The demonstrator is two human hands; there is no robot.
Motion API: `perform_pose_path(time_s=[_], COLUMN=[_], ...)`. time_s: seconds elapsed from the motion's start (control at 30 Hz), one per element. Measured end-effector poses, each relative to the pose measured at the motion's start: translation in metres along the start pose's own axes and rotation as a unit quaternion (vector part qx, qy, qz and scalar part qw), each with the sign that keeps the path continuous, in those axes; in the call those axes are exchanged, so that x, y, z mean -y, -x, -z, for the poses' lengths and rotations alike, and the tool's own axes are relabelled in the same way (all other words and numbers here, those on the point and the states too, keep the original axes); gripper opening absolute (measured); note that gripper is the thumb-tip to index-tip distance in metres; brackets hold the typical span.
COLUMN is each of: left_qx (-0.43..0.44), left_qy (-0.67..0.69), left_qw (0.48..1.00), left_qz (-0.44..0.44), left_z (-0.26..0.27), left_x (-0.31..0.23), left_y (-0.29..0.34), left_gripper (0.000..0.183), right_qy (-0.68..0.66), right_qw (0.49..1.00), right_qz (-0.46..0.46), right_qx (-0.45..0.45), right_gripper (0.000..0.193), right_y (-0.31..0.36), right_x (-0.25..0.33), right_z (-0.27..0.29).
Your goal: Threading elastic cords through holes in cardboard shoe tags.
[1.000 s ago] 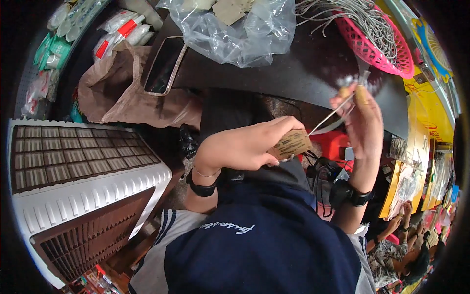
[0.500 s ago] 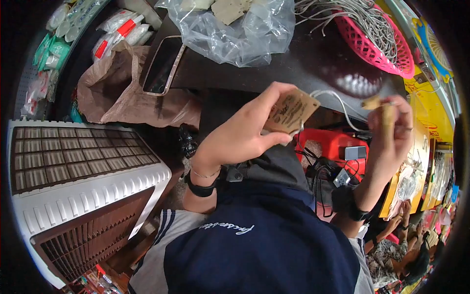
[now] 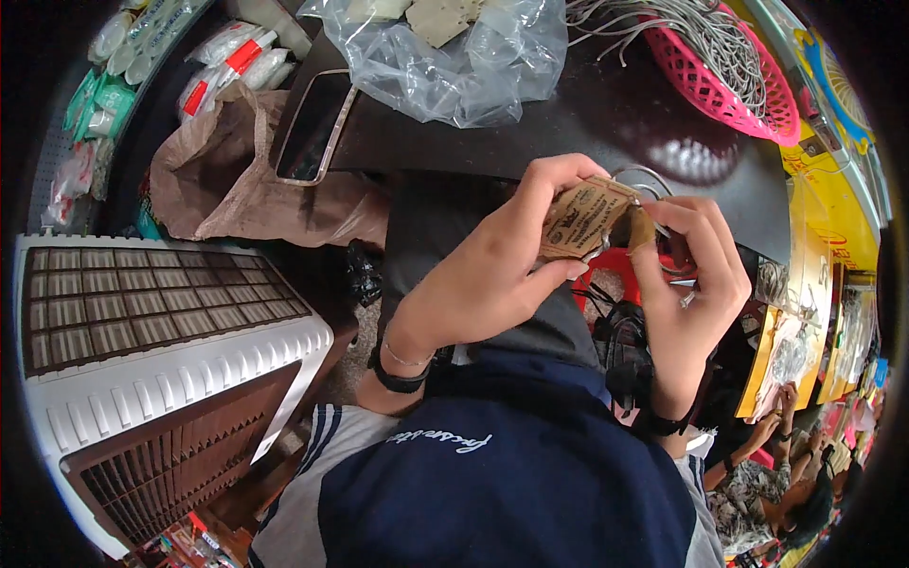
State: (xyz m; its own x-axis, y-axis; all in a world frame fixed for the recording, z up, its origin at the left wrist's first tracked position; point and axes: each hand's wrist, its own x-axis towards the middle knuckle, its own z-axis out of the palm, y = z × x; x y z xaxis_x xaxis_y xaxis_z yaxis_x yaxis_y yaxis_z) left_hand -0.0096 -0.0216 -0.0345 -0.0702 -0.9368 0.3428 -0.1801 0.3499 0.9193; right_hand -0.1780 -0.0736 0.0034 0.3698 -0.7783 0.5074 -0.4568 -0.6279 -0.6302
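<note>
While clamping brown card [image 3: 589, 216] in fingers of left hand [image 3: 483, 265], holds right hand [image 3: 696, 270] near pale cord [image 3: 644, 168]. Cannot tell right fingers' grip

A navy shirt [image 3: 516, 488] with white script lettering [image 3: 445, 439] left of its middle; the left sleeve [image 3: 305, 470] is light grey, with navy and white stripes [image 3: 325, 432] at its far end, and the right sleeve [image 3: 699, 500] matches. Dark trousers [image 3: 554, 329]. The left hand [image 3: 492, 260] has a black wristband [image 3: 400, 381] and a thin bracelet [image 3: 407, 360]; the right hand [image 3: 708, 275], a black strap [image 3: 670, 423] and tan thumb wrapping [image 3: 644, 230]
</note>
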Motion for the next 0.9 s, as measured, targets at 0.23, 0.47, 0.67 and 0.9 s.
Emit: perform_pose_path(time_s=[0.23,0.47,0.67,0.9], left_qx=[0.011,-0.001,0.001,0.071], left_qy=[-0.115,-0.161,-0.161,-0.172], left_qw=[0.993,0.987,0.986,0.982], left_qz=[0.004,-0.021,-0.048,-0.022], left_z=[-0.01,-0.012,-0.009,0.0], left_x=[-0.012,-0.009,-0.007,-0.007], left_y=[-0.001,-0.004,-0.004,-0.003], left_gripper=[0.057,0.056,0.052,0.05], right_qy=[0.097,0.031,-0.264,-0.22], right_qw=[0.994,0.999,0.932,0.932], right_qz=[0.047,-0.03,-0.197,-0.161], right_qx=[-0.007,0.014,0.152,0.239], right_gripper=[0.02,0.019,0.017,0.013], right_y=[0.001,0.0,-0.005,-0.008], right_x=[-0.006,-0.002,-0.008,-0.024], right_z=[-0.001,0.0,0.012,0.026])
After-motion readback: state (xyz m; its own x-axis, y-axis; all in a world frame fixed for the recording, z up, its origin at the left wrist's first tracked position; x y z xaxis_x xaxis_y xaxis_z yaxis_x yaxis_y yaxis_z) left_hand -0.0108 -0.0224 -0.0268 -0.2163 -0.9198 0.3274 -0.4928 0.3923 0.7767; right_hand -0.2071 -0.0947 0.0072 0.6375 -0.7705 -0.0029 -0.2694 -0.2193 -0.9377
